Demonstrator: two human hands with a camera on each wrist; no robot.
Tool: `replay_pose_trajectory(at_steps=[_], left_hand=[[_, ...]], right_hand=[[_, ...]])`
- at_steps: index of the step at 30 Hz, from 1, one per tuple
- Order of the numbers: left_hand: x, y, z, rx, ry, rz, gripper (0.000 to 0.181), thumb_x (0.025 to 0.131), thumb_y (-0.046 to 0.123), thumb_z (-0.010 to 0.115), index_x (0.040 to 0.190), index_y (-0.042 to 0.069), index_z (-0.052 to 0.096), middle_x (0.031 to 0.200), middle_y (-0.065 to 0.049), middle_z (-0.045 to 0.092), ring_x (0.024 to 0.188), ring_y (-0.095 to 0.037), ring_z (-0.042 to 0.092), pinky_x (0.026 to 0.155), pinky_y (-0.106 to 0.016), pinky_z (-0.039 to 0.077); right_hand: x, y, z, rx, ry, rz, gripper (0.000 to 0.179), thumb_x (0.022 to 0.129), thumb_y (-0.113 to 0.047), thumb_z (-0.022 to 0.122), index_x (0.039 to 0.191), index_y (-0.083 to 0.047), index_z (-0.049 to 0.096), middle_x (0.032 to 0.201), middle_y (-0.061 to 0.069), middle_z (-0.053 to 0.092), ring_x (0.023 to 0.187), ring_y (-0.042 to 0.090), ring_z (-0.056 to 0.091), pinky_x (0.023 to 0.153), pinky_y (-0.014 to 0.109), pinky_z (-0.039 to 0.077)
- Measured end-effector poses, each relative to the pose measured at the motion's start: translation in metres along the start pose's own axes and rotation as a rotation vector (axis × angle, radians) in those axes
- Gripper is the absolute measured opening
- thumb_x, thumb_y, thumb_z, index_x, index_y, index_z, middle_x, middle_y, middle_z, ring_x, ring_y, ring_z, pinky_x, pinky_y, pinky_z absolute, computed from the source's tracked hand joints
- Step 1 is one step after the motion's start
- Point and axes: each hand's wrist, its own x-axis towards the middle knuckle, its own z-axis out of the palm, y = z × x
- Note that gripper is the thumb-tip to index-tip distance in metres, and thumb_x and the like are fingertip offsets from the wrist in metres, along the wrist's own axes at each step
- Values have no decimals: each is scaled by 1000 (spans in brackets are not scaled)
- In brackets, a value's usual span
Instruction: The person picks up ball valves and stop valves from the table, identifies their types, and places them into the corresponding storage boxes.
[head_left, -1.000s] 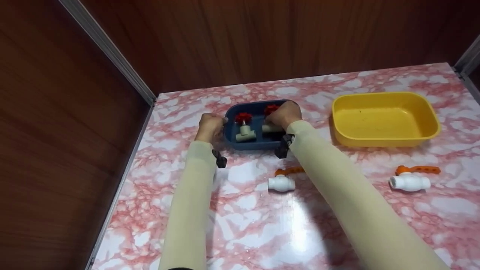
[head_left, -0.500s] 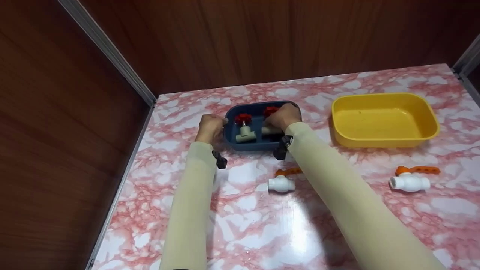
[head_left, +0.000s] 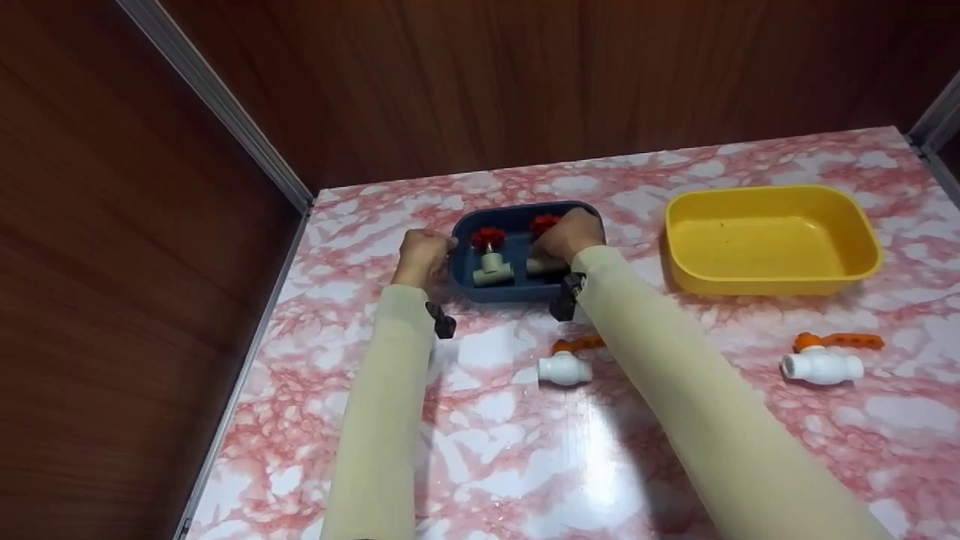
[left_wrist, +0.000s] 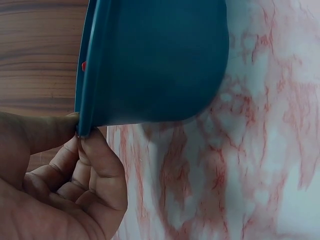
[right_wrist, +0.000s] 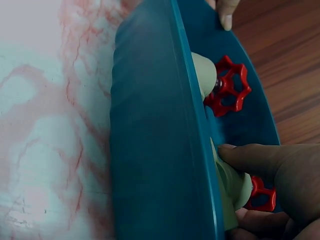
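A dark blue plastic tub (head_left: 501,294) stands near the back of the table. My left hand (head_left: 421,259) pinches its left rim between thumb and curled index finger, as the left wrist view of the hand (left_wrist: 65,185) confirms. Inside the tub's left side sits a pale green stop valve (head_left: 491,268) with a red handwheel. My right hand (head_left: 576,236) reaches into the right side and grips a second stop valve (head_left: 544,266). In the right wrist view the thumb lies along this valve's body (right_wrist: 236,182) and fingers curl beneath. The hand partly hides it.
A yellow tub (head_left: 772,285) stands to the right. In front of the blue tub lies a white ball valve (head_left: 564,370) with an orange lever, partly behind my right sleeve. Another white ball valve (head_left: 823,366) lies below the yellow tub. Wood-grain panels (head_left: 525,82) bound the table.
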Motion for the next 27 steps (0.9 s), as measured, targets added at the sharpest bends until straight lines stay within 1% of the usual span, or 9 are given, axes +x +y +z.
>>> replay_pose_trajectory(at_steps=[6,9,12,13,15,18,20,24,27], left_hand=[[0,0,0,24,6,-16,13,109,8,70,97,10,73,84,1,64,73,-13,61,63,-27,52],[1,0,1,26,10,-29,18,111,8,71,93,11,70,78,3,58,64,-11,54,64,-30,49],[0,1,1,22,13,-27,24,111,8,71,87,11,66,69,4,50,55,-10,44,63,-33,44],[0,1,2,18,10,-24,26,111,8,71,86,11,65,68,4,50,54,-9,43,62,-33,44],[-1,1,2,17,10,-16,25,110,7,70,87,11,67,71,3,54,54,-8,45,60,-31,44],[-2,1,2,15,2,-16,16,111,7,70,94,8,72,80,0,62,59,-9,52,59,-29,46],[-1,1,2,19,1,-19,13,111,7,70,99,7,75,81,0,62,60,-10,52,60,-29,45],[0,1,2,29,6,-28,16,111,9,70,96,8,72,77,2,58,62,-11,51,64,-33,46],[-1,2,0,41,7,-39,13,112,11,71,99,9,73,86,0,61,72,-13,58,68,-32,51]], right_hand=[[7,2,2,-19,-11,23,55,93,-26,97,137,1,78,144,15,78,123,25,67,122,45,59],[9,2,3,-23,-19,28,55,93,-27,98,136,0,79,144,15,79,124,26,70,122,46,60],[10,2,4,-18,-15,26,53,92,-26,98,135,0,80,144,15,80,125,26,71,122,47,60],[10,3,3,-23,-14,21,54,92,-26,98,135,1,80,145,15,80,125,26,71,123,47,60],[10,4,3,-37,-12,17,57,92,-27,98,138,1,79,147,15,78,126,25,70,124,47,59],[11,4,3,-53,-7,20,62,93,-28,98,142,2,76,151,15,77,127,25,68,126,47,58],[12,4,4,-57,-7,22,62,93,-28,97,143,2,75,152,15,76,127,25,68,125,47,58],[13,4,5,-65,-3,16,57,94,-27,95,140,2,77,149,15,77,125,26,68,123,48,60],[12,2,5,-76,6,7,55,94,-26,95,138,2,77,147,15,77,124,27,68,122,48,60]])
